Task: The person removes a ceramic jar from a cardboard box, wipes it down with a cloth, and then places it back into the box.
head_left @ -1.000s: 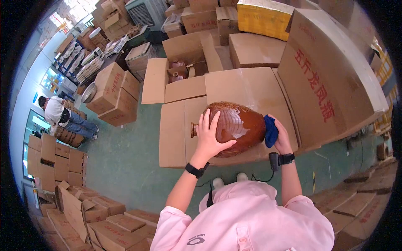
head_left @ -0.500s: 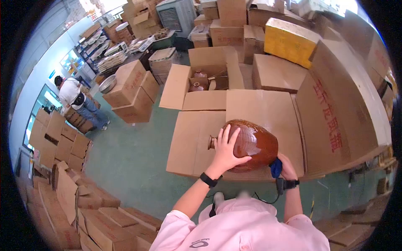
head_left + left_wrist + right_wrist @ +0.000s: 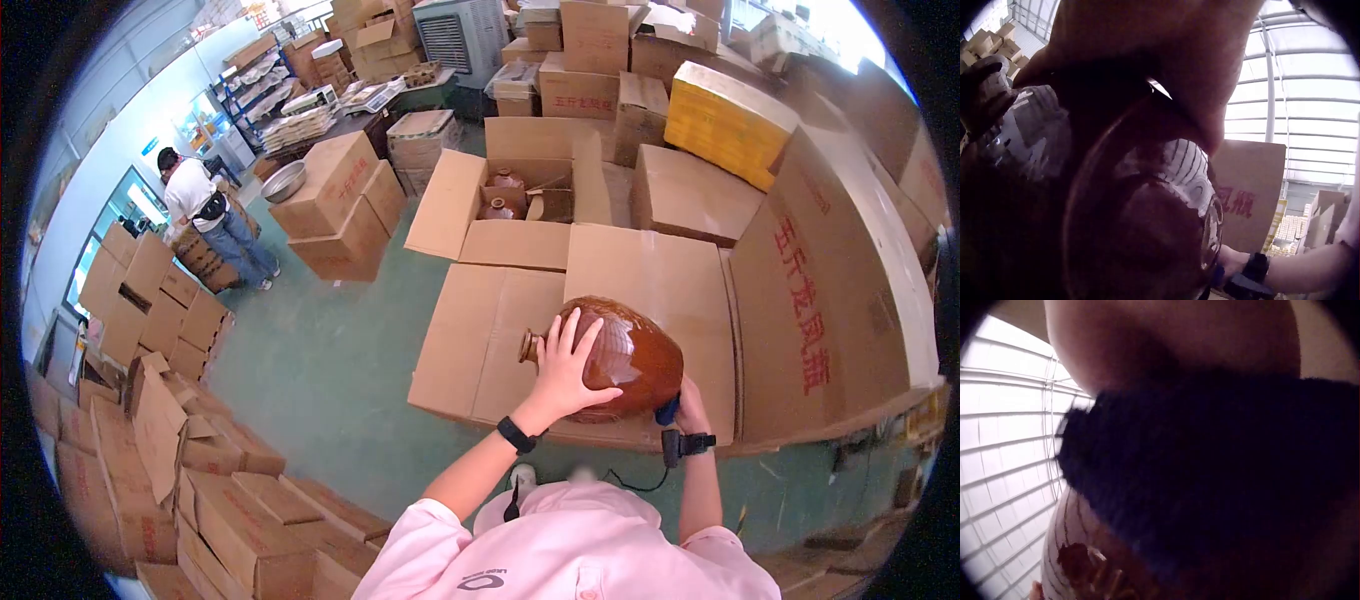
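Note:
A glossy brown jar (image 3: 640, 360) lies on its side above the cardboard flaps, its neck (image 3: 528, 346) pointing left. My left hand (image 3: 570, 375) grips it near the shoulder, thumb and fingers spread over the glaze. At the jar's base on the right, my right hand (image 3: 692, 408) holds a dark blue cloth (image 3: 668, 410) against it; its fingers are mostly hidden. In the right wrist view the cloth (image 3: 1210, 475) fills most of the picture, with the jar (image 3: 1104, 569) below. The left wrist view shows the jar (image 3: 1135, 206) close up under the left hand (image 3: 1160, 50).
An open carton (image 3: 515, 245) behind holds brown jars (image 3: 500, 208) and dividers. A tall printed carton panel (image 3: 820, 300) stands at right. Stacked boxes (image 3: 345, 200) with a metal bowl (image 3: 284, 182) stand at left. A person (image 3: 215, 215) is farther off; more cartons (image 3: 250, 530) lie at lower left.
The right hand and cloth have shifted lower round the jar's base, and less of the cloth shows. The left hand keeps its grip. The head view has swung, placing everything lower and farther right.

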Motion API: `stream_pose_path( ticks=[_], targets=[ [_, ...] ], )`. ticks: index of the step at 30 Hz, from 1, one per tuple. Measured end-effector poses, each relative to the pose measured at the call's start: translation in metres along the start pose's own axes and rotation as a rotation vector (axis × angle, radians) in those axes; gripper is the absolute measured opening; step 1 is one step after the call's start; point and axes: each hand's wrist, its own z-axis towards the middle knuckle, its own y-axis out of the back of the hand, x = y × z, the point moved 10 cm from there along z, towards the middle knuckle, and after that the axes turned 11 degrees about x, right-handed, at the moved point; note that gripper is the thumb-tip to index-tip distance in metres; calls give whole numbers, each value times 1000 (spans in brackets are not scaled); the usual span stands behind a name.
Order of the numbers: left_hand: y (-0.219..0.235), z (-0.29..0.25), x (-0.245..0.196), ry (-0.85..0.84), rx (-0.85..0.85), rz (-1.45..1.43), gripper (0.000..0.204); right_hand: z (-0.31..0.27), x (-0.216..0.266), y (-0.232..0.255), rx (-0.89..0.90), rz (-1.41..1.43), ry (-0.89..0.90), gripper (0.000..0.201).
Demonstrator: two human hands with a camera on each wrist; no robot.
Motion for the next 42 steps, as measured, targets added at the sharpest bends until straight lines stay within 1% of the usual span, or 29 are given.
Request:
stream_pose_path(
  ticks=[3, 6, 7, 10, 11, 14, 15, 18, 19, 20, 22, 23, 26, 27, 30, 31, 34, 35, 38, 41, 42],
  targets=[
    [1, 0, -1, -6, -7, -19, 107, -16, -4, -2, 51, -25, -6, 37],
    [0, 1, 2, 17, 20, -12, 107, -34, -1, -1, 98, -7, 8, 37],
    [1, 1, 3, 18, 22, -12, 107, -38, 4, -2, 113, 7, 14, 37],
    [2, 1, 7, 16, 31, -15, 107, -49, 43, -17, 157, 121, 162, 41],
    [2, 1, 7, 15, 33, -21, 107, -45, 36, -6, 129, 152, 163, 43],
    [1, 2, 9, 18, 26, -35, 108, -21, 49, 4, 30, 66, 269, 45],
    [1, 2, 9, 20, 24, -39, 108, -15, 45, -4, 37, 90, 230, 42],
    [1, 2, 4, 29, 29, -19, 108, 5, -5, 17, 22, -53, 33, 37],
    [1, 3, 4, 28, 33, -20, 108, 4, -15, 20, 17, -113, 6, 33],
    [-1, 4, 4, 28, 35, -20, 108, 0, -22, 24, 24, -89, 5, 34],
    [-2, 4, 5, 29, 38, -15, 108, -13, -21, 18, 43, -40, 6, 34],
    [-2, 4, 6, 30, 43, -11, 109, -19, -21, 25, 75, -60, 6, 38],
    [-3, 5, 10, 11, 28, -30, 110, -39, 25, 7, 115, 87, 164, 41],
    [-2, 5, 11, 3, 23, -36, 110, -38, 39, 11, 91, 66, 231, 44],
    [-3, 9, 17, 16, 15, -41, 110, -30, 63, -11, 86, -55, 271, 44],
    [-4, 10, 19, 25, 14, -42, 110, -26, 61, -17, 91, -9, 272, 42],
    [-5, 12, 16, 24, 11, -18, 110, -1, 19, -1, 46, 16, 188, 40],
    [-6, 12, 15, 33, 30, -13, 110, -1, 2, 2, 51, 14, 82, 39],
    [-3, 13, 10, 50, 62, -2, 110, -8, -10, 1, 92, 3, 26, 38],
    [-5, 13, 9, 43, 63, 2, 111, -30, -4, 10, 83, -17, 76, 40],
    [-5, 13, 11, 41, 67, -2, 111, -37, 13, 5, 62, -13, 153, 40]
  ],
)
